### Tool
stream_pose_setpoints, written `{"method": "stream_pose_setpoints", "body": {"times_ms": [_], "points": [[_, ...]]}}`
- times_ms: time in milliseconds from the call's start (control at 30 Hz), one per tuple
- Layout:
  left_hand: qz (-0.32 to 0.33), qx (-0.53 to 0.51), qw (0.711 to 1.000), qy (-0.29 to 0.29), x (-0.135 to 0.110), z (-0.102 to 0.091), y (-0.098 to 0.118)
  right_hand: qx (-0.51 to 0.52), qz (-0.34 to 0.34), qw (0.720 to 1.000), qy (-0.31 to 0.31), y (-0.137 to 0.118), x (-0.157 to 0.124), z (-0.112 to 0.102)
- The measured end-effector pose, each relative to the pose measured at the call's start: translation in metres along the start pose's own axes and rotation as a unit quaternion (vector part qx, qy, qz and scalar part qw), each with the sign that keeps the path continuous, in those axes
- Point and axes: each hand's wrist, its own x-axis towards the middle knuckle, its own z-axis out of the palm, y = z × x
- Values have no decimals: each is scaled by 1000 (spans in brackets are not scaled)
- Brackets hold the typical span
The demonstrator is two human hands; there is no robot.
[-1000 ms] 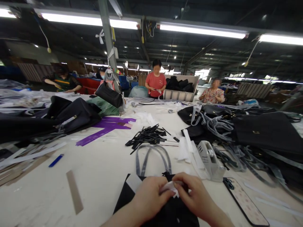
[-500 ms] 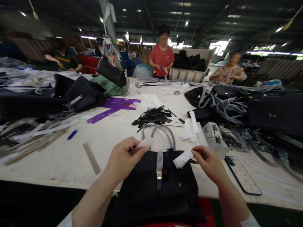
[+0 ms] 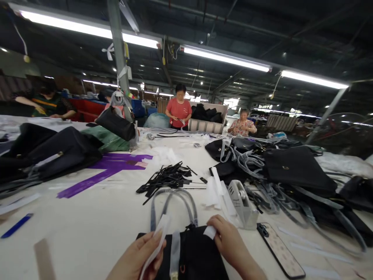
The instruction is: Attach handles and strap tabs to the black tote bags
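Observation:
A black handbag (image 3: 201,258) lies in front of me, cut off by the lower edge of the view. Its handles (image 3: 194,208), wrapped in translucent film, arch away from me onto the table. My left hand (image 3: 141,254) pinches a folded white strip (image 3: 159,235) over the bag's left side; whether it is paper or thin foam I cannot tell. At the bag's upper right corner, my right hand (image 3: 230,243) has its fingers closed on a small white sheet (image 3: 210,232) that lies against the black surface. A film-covered strap (image 3: 175,252) runs down the bag's front.
Black straps (image 3: 167,177) are heaped beyond the handles. Right of them are white sheets (image 3: 215,190), a tape dispenser (image 3: 241,204), a phone (image 3: 279,251) and piled black bags (image 3: 294,167). Purple strips (image 3: 107,171) and more bags (image 3: 64,151) lie left. Co-workers (image 3: 179,109) stand across the table.
The view has tilted up and shifted right. My right hand has brought its white sheet down onto the bag's upper right corner. The strip in my left hand is now angled more upright.

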Motion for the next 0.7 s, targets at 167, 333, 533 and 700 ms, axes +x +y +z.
{"method": "stream_pose_setpoints", "body": {"times_ms": [167, 333, 533, 700], "points": [[-17, 4, 1000, 10, 8, 5, -18, -1, -40, 994, 106, 12, 5, -29], [-20, 8, 999, -25, 17, 3, -39, -104, 127, 981, 102, 41, 7, -37], [-64, 10, 998, -25, 27, -6, -67, 9, 161, 987, -23, 18, 0, -20], [-58, 24, 998, -26, 31, -9, -76, -5, 137, 976, -169, -30, -1, 16]]}}
